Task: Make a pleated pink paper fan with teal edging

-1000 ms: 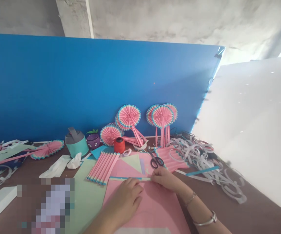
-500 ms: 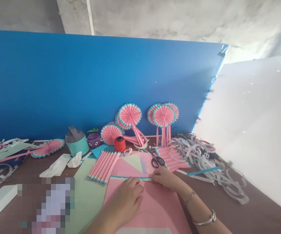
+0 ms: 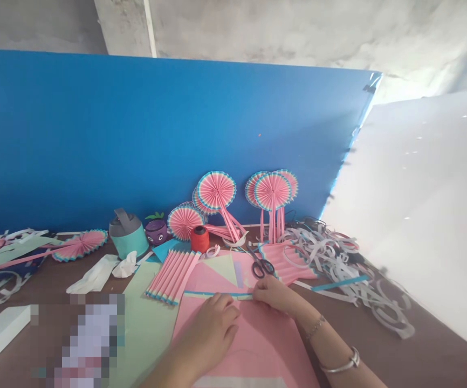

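A pink paper sheet lies before me, with a blue-and-cream paper strip along its far edge. My left hand rests on the sheet, palm down, its bent fingertips on the strip and the thumb apart. At the strip's right end, my right hand pinches the edge between thumb and curled fingers; the fingertips are partly hidden. Just beyond that hand are black-handled scissors. A folded pink paper stack with blue-and-cream ends lies left of the strip.
Pleated paper fans lean against the blue partition. Near them stand a red thread spool, a purple pot and a teal container. Paper strip scraps heap at right. Green paper lies at left.
Both hands stay in almost the same place on the sheet and strip. The view has shifted very slightly.
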Motion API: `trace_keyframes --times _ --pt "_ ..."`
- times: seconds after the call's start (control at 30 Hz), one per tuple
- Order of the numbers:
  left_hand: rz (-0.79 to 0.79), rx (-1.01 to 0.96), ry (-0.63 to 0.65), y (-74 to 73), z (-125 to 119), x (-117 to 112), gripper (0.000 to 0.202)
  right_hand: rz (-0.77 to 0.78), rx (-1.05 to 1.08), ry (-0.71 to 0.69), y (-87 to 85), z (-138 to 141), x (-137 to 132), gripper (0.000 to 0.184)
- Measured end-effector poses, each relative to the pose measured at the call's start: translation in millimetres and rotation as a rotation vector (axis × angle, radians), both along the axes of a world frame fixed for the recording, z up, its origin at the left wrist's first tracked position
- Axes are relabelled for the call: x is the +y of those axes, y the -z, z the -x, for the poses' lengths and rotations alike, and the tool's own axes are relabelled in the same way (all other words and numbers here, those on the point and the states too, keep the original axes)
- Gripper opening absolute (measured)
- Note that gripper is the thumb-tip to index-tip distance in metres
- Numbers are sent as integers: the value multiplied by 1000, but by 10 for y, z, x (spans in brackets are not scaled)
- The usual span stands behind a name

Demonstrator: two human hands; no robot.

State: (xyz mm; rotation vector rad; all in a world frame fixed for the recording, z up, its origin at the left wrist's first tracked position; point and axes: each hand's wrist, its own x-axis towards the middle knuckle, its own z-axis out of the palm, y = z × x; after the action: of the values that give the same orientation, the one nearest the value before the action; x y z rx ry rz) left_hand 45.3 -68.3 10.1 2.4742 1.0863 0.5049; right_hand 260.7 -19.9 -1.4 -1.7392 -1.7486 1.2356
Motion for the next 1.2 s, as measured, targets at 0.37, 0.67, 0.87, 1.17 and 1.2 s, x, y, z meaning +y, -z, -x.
trace_keyframes --times 0.37,0.67,0.87,1.17,1.2 --pt "23 24 -12 -68 -13 -23 25 32 -4 1 8 -9 15 21" --pt "4 47 -7 -46 -5 -14 23 17 -53 14 -6 11 11 20" --pt "0 73 -10 -47 -7 -14 23 16 -79 15 -14 25 18 24" --pt "6 69 -12 -58 -5 -22 22 25 -95 8 28 22 48 25" --pt "10 68 -16 -58 -8 -23 22 23 -94 11 28 23 47 25"
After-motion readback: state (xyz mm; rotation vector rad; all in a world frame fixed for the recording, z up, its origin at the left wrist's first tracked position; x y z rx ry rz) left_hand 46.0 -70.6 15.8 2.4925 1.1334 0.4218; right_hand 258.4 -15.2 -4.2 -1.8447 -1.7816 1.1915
